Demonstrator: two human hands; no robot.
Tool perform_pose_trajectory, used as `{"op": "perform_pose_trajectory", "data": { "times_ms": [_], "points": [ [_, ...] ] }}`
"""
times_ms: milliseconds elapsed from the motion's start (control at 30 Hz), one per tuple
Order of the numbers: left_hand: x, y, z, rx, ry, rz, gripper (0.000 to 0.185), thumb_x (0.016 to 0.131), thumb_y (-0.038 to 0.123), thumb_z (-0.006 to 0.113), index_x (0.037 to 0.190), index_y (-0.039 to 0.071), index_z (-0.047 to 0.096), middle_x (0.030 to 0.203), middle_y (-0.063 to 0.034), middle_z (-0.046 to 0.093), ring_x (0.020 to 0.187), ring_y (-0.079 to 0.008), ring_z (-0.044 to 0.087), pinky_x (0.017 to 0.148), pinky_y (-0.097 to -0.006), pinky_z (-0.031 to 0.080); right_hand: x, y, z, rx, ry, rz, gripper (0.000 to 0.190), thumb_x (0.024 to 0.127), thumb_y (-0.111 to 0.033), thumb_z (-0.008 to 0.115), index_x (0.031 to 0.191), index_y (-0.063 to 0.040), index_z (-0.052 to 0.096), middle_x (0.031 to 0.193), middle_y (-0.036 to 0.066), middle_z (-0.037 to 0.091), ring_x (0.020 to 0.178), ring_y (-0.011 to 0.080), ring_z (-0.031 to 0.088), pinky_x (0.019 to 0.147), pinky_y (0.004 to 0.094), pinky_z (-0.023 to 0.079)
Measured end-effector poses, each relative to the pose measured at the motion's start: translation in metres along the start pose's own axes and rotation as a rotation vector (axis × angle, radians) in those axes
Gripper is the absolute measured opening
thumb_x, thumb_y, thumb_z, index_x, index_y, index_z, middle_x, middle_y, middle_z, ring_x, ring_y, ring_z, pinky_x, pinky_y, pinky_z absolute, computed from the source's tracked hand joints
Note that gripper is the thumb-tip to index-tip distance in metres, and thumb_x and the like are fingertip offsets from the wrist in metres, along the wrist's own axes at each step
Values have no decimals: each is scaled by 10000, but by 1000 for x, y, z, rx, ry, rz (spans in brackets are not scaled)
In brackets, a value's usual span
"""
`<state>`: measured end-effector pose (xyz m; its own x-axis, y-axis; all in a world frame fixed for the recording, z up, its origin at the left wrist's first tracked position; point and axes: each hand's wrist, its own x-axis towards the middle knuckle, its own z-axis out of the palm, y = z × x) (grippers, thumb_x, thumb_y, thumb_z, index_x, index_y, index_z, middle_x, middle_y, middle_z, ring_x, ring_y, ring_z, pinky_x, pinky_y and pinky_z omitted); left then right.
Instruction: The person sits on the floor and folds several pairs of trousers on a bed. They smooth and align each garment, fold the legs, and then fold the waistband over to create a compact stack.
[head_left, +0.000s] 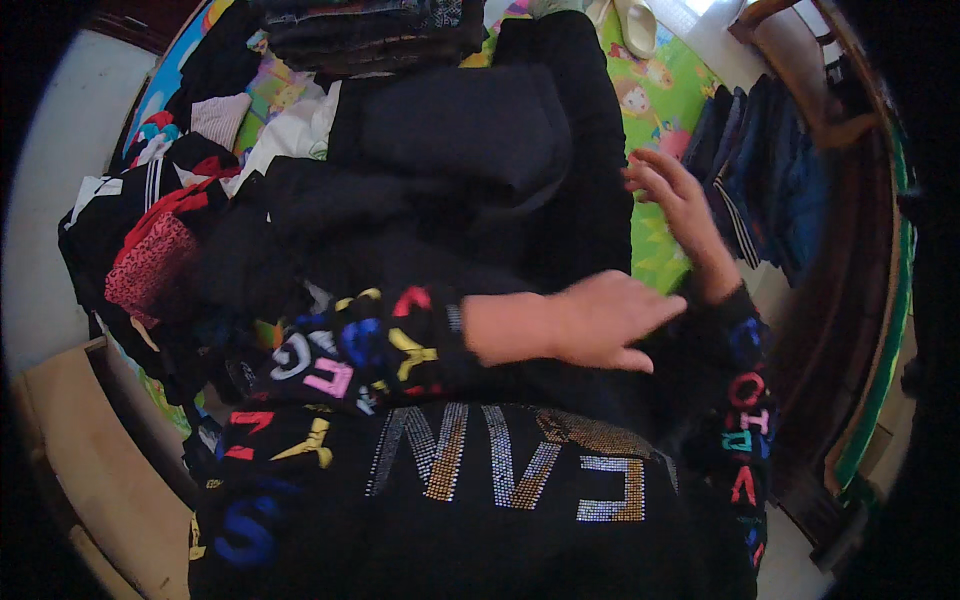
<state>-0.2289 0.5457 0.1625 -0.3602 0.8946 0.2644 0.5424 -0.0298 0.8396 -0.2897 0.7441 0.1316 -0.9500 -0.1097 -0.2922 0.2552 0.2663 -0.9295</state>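
Observation:
My left hand (596, 319) reaches across my body to the right, its thumb apart and nothing seen in it. Its fingertips are close to the right sleeve cuff; blur hides whether they touch. My right hand (671, 199) is raised with bent, spread fingers, beside the right edge of the black trousers (592, 150). No held thing shows in it. The trousers lie lengthwise before me. Over their left part lies a dark piece of clothing (457, 127) with a rounded lower corner. More black fabric (337, 202) spreads below and to its left.
Mixed clothes, including a red patterned garment (154, 266) and a pink ribbed one (220, 120), heap at left. Folded dark clothes (375, 34) form a stack at the top. Folded jeans (772, 180) lie at right. A colourful play mat (664, 247) lies underneath; pale shoes (637, 26) stand beyond.

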Motion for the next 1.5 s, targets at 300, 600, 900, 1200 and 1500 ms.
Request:
{"op": "perform_pose_trajectory", "data": {
  "times_ms": [300,600,900,1200,1500],
  "points": [
    [-169,-75,-158,487,708,-686,332,811,170,664,1117,51,621,1108,-133,625,1045,-295,592,884,-349,474,54,4,97,451,78,-93,472,821,-209,691,1172,77,555,1087,101,633,937,175,610,873,281,471],
    [-258,-121,-177,385,445,-789,250,862,224,628,994,12,644,1056,-137,638,1017,-288,597,897,-340,450,-127,76,-68,682,963,-390,395,828,-96,583,1210,-9,539,1134,133,620,987,261,614,902,398,484],
    [-233,-158,-213,604,288,-1103,342,868,329,619,1022,24,633,1031,-176,631,944,-291,616,816,-353,470,-200,207,-6,651,695,528,132,826,-190,650,852,-78,587,805,73,626,810,239,628,717,352,487],
    [-248,-211,-227,753,350,-1185,723,790,562,659,1232,9,518,980,-173,649,898,-296,640,781,-382,489,-152,242,-31,1032,609,406,408,919,-362,583,1154,-29,565,1174,100,595,1077,286,577,938,396,448],
    [-244,-236,-224,487,593,-1093,606,757,435,744,1102,-42,603,975,-162,667,864,-249,645,771,-343,490,-132,257,-91,1300,738,149,415,942,-318,540,1221,-11,562,1237,110,596,1126,284,552,1023,414,400]
  ]
}}
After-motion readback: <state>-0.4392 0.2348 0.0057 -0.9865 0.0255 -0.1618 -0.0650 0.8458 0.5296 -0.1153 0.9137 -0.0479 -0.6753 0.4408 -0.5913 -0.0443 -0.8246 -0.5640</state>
